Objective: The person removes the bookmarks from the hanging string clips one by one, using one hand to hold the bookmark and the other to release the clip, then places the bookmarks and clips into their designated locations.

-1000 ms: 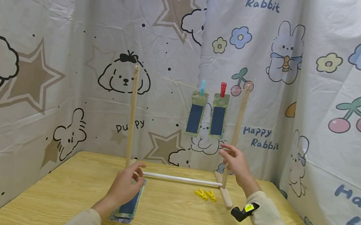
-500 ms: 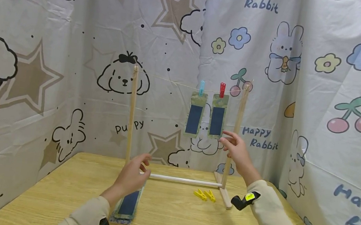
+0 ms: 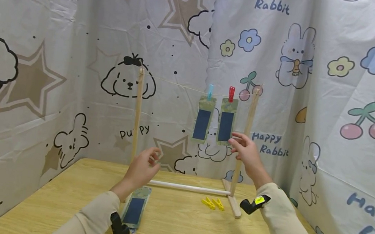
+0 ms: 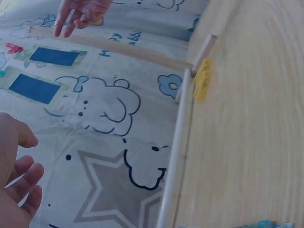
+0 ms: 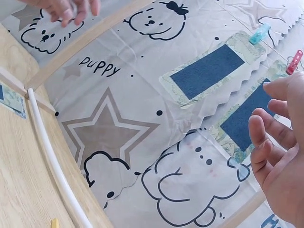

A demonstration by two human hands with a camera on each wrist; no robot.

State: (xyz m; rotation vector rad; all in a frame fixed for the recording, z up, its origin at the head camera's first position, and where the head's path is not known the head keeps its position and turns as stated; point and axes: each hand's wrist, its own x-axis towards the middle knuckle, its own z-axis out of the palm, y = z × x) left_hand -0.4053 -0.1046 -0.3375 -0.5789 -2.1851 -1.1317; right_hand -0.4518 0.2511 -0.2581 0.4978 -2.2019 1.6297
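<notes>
Holding nothing, grip apart: left hand (image 3: 141, 168), card (image 3: 134, 211) at six o'clock; right hand (image 3: 248, 152), post (image 3: 251, 114) behind, pegs (image 3: 209, 202) at seven.

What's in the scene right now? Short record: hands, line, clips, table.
left hand: raised over the table, fingers bent, holding nothing
right hand: by the lower right corner of the right hanging strip; contact unclear
string: carries the right hanging strip and the left hanging strip
clips in use: light-blue clip on the left one, red clip on the right one
spare clips: two yellow clips, on the table
table strip: lies flat, dark blue panel up
</notes>
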